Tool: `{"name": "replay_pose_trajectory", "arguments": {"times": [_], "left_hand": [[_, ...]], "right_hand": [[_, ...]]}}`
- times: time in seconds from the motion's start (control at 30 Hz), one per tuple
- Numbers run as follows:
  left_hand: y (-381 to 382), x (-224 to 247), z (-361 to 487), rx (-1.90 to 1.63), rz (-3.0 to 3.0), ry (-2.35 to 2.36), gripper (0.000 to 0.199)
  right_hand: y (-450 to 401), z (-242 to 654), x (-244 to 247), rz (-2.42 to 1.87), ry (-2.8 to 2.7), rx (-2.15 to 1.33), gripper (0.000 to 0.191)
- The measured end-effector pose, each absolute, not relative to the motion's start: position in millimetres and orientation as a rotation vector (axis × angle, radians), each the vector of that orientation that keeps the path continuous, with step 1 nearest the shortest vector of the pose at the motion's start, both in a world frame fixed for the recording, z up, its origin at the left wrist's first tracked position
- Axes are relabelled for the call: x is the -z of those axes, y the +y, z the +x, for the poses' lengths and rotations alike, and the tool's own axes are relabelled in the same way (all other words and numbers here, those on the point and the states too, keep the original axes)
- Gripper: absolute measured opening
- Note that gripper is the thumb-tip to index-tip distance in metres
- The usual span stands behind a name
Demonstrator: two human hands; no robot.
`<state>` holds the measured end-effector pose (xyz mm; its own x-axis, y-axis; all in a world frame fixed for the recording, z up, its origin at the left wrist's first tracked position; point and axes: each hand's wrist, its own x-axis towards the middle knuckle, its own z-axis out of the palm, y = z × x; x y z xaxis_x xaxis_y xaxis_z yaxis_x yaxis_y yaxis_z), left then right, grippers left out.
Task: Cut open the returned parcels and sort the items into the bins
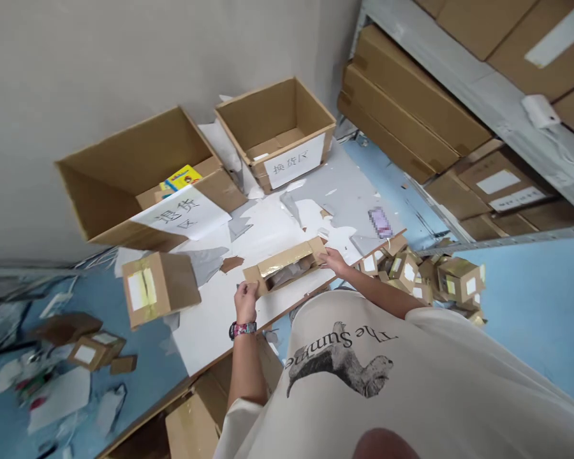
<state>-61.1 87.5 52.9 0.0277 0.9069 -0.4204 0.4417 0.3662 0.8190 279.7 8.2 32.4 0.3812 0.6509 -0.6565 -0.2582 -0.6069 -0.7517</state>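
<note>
Above the white board tabletop (pixel 210 331), the left hand (pixel 246 301) and right hand (pixel 333 260) grip opposite ends of an open tan cardboard carton (pixel 287 264) with curled fingers, and a slip could spill its contents.

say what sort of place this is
Probably a warehouse returns station. Brown cardboard bins carry white signs reading "return area" and "exchange area"; grey metal shelving holds stacked brown cartons; small taped cardboard parcels lie heaped nearby. The left hand and right hand hold an opened cardboard carton.
</note>
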Motion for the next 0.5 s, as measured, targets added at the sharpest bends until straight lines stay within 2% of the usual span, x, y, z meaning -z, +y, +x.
{"name": "replay_pose_trajectory", "arguments": {"times": [0.1,0.2,0.37,0.5], "left_hand": [[112,-61,-41,-0.768,1.062,1.524,0.042],[146,-82,8,-0.804,1.086,1.415,0.047],[179,-120,140,-0.724,1.241,1.113,0.048],[155,-142,267,-0.587,1.368,0.869,0.044]], "right_hand": [[9,294,-49,-1.654,-0.335,-1.290,0.030],[6,326,-71,-1.590,-0.356,-1.124,0.047],[-33,419,-114,-1.605,-0.315,-0.769,0.061],[-105,502,-140,-1.606,-0.173,-0.503,0.063]]}}
